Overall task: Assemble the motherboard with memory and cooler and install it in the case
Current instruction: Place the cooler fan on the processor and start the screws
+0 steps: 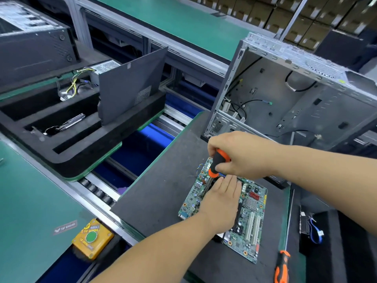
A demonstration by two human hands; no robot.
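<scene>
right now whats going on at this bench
A person is working on a motherboard lying flat on a dark mat. The right hand grips an orange and black screwdriver pointed down at the board, while the left hand rests on the cooler area. The open case stands behind, with no board in it. A second screwdriver lies nearby.

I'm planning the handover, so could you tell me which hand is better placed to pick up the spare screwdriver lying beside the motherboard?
Left, probably. The right hand grips a screwdriver upright over the motherboard, while the left hand only rests flat, holding nothing. The spare screwdriver lies to the right, though, so the left must cross over.
</scene>
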